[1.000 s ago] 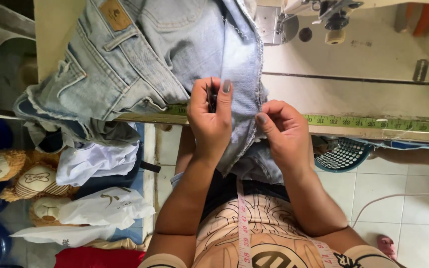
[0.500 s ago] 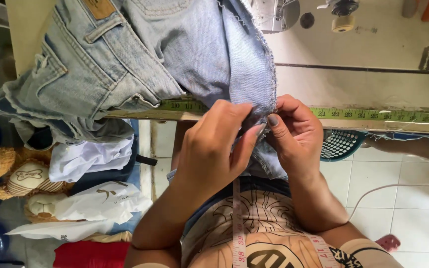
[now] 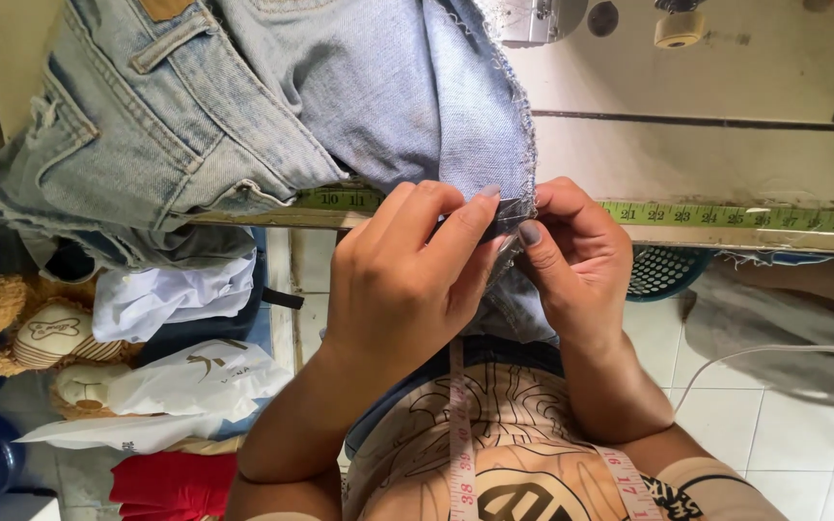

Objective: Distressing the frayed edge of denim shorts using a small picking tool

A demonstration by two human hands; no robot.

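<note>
I have both hands pinching the frayed edge of the light-blue denim garment (image 3: 272, 106): my left hand (image 3: 403, 280) is closed with fingertips pressed on the seam, and my right hand (image 3: 576, 256) is closed on the same edge from the other side, thumbs almost touching. The pinch sits right at the front lip of the sewing table (image 3: 726, 164), just over the yellow-green measuring tape (image 3: 726, 214) fixed along that lip. Nearest me, a pink tape measure (image 3: 460, 444) hangs down my chest. The denim spreads up and left over the table's corner. Right of my hands the tabletop is open; below it a teal basket (image 3: 663, 275) sits on the tiled floor.
</note>
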